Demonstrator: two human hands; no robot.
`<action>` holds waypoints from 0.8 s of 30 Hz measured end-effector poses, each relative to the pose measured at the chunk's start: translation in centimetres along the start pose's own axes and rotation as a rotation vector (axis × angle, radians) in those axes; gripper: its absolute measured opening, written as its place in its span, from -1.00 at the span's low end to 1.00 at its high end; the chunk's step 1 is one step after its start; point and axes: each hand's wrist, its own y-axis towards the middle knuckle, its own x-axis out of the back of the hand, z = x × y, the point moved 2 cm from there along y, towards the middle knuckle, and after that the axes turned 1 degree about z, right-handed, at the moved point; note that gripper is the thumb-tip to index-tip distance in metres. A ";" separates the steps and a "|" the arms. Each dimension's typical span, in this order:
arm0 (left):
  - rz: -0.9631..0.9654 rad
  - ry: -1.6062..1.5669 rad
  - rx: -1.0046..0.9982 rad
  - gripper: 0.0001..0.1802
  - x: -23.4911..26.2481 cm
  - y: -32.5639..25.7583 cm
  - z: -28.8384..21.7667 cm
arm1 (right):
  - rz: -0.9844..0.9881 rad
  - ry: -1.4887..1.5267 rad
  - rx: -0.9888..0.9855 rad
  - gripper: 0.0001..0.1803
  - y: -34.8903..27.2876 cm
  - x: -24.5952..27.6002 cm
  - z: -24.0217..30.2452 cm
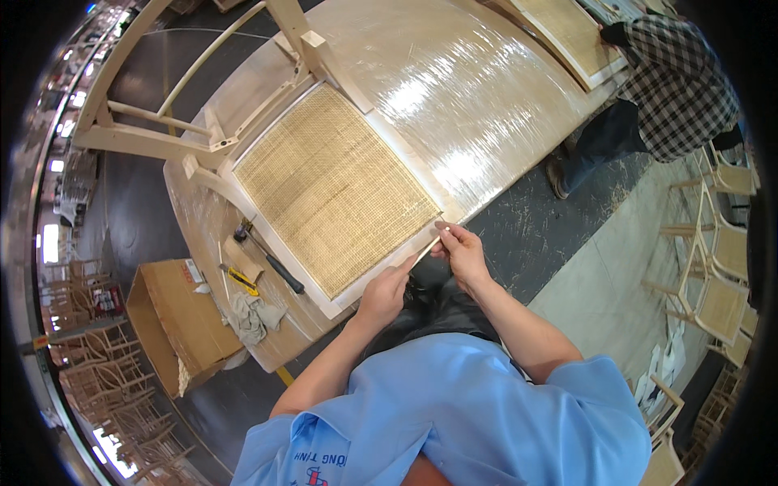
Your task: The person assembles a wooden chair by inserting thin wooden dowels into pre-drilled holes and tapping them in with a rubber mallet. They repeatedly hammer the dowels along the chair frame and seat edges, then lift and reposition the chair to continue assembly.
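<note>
A pale wooden chair frame rests on the table, its woven cane seat facing up and its curved back rising at the upper left. At the seat's near right corner, my right hand pinches a thin pale strip by its upper end. My left hand is closed around the strip's lower part, beside the near edge of the seat frame. The strip runs slantwise between both hands. Its lower end is hidden by my left fingers.
A film-covered table carries a black-handled hammer, a yellow utility knife and crumpled grey cloth. Left of it stands an open cardboard box. A person in a checked shirt is near another cane panel. Chairs line the right.
</note>
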 end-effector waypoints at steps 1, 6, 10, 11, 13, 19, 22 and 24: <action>0.025 -0.003 0.005 -0.49 0.1 0.8 0.2 | -0.027 0.053 -0.007 -0.66 0.2 -0.3 -0.1; 0.037 0.099 -0.048 -0.45 0.3 2.2 2.5 | -0.206 0.070 0.004 -0.52 -0.8 1.2 -2.0; 0.073 0.116 -0.023 -0.45 -0.1 3.1 3.7 | -0.274 0.021 -0.044 -0.58 -1.5 3.1 -3.5; 0.084 0.122 -0.019 -0.45 -0.1 3.3 3.8 | -0.280 0.015 -0.038 -0.59 -1.6 3.4 -3.7; 0.102 0.134 -0.008 -0.46 -0.2 3.8 3.9 | -0.288 0.000 -0.027 -0.61 -1.6 3.8 -4.1; 0.139 0.135 0.006 -0.44 -0.5 4.3 4.5 | -0.270 0.025 -0.003 -0.64 -1.0 3.4 -4.1; 0.135 0.140 0.020 -0.41 -0.7 4.6 4.9 | -0.262 0.028 0.000 -0.62 -0.4 3.0 -4.1; 0.151 0.145 0.032 -0.39 -0.8 4.8 4.9 | -0.266 0.026 0.030 -0.59 0.0 2.9 -4.2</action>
